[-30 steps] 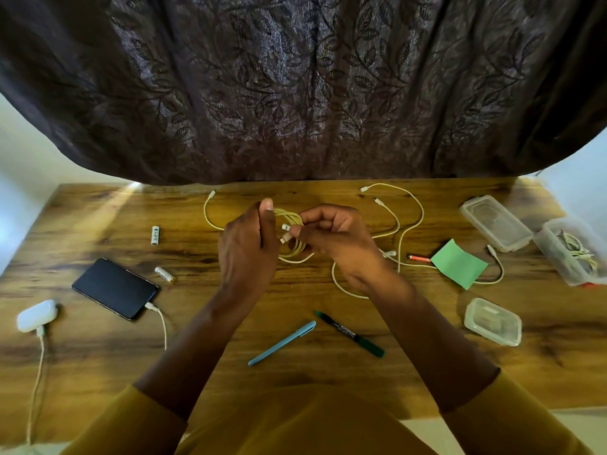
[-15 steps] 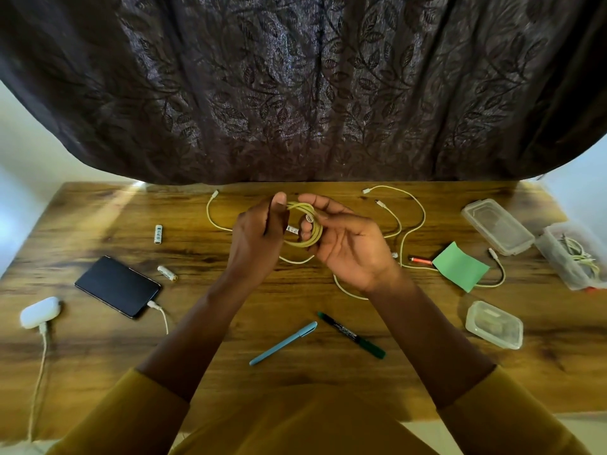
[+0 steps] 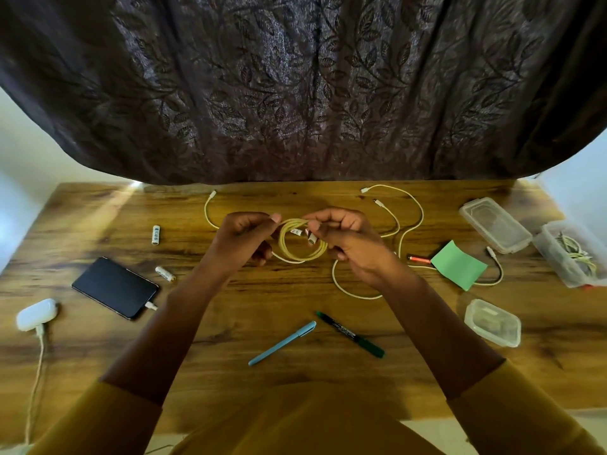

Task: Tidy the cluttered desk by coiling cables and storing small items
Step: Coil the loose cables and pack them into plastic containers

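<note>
Both hands raised over the table (image 3: 98, 339), mid-back. Left hand (image 3: 241, 239) pinches the top-left of the coiled cable (image 3: 302, 254); right hand (image 3: 348, 244) pinches its top-right, near the plug ends. Both grips closed on the coil, fingers curled.

Risks, as judged:
- Coil is held only at two points on its upper arc; if either pinch slackens, the loops likely spring apart.
- A tail runs from the coil toward the table's back left; it may snag or drag when the coil moves.
- The loose cable (image 3: 404, 231) lies just beside the right hand; it could catch and travel along.

Count:
- Batteries, two: (image 3: 156, 234), (image 3: 165, 272).
- Pens, two: blue pen (image 3: 282, 343), green marker (image 3: 351, 334).
- Phone (image 3: 115, 287), one.
- Clear containers, three: (image 3: 494, 224), (image 3: 492, 322), (image 3: 571, 254), the last holding cable.
- Green note (image 3: 458, 265), one.
</note>
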A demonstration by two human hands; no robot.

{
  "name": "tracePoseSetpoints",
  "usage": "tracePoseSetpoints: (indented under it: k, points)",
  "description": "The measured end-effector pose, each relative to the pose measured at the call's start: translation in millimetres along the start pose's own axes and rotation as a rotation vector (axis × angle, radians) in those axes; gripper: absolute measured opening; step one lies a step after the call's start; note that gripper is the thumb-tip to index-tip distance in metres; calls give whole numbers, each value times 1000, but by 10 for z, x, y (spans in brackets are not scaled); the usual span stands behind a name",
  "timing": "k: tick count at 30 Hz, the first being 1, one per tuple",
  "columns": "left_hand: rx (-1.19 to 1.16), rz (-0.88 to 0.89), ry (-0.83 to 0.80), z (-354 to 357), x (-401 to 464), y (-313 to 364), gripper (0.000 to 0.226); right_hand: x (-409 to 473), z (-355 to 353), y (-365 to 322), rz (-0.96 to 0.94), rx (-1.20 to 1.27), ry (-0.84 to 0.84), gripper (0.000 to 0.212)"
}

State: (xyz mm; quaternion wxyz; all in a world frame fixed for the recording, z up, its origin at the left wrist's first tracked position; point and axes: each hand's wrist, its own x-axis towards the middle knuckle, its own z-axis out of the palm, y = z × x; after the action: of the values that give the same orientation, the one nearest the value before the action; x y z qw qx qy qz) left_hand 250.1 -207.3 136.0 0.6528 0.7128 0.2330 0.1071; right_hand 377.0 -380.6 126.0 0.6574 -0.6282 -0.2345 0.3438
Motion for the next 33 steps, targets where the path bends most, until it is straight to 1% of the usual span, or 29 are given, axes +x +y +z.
tracePoseSetpoints:
  k: [3, 6, 10, 12, 14, 16, 18, 20, 23, 25, 27, 30, 31, 32, 33]
  points:
    - [77, -3, -85, -156, 5, -31, 16, -35, -30, -38, -32, -56, -35, 24]
    - [175, 49, -142, -270, 31, -18, 14, -35, -62, -52, -47, -120, -84, 24]
    - [264, 102, -56, -291, 91, 19, 11, 2, -66, -17, -33, -270, -153, 18]
    - [267, 120, -14, -251, 92, 43, 10, 29, -53, 6, -28, -380, -123, 18]
    - [240, 134, -3, -183, 70, 79, 8, 59, -44, 26, -38, -414, -46, 18]
    - [155, 81, -50, -138, 55, 91, 9, 78, -41, 49, -58, -407, 21, 16]
    - [77, -32, -124, -112, 28, 97, 10, 78, -31, 62, -81, -392, 52, 15]
    - [80, -109, -189, -95, 14, 85, 13, 71, -28, 73, -104, -384, 55, 13]
    - [65, -140, -249, -46, -18, 76, 14, 54, -21, 63, -133, -380, 54, 13]
    - [52, -117, -230, -16, -34, 80, 15, 54, -15, 53, -152, -362, 60, 14]
    - [96, -54, -170, 6, -35, 68, 21, 49, -17, 29, -175, -339, 58, 13]
    - [296, 100, -11, 0, -6, 0, 38, 49, -33, -21, -192, -302, 35, 15]
    - [367, 153, 13, -16, 5, -11, 43, 45, -34, -42, -192, -284, 20, 17]
    - [397, 190, -1, -34, 12, -10, 44, 40, -36, -63, -194, -263, 5, 18]
    - [380, 205, -44, -41, 9, 3, 41, 33, -36, -83, -198, -248, -8, 19]
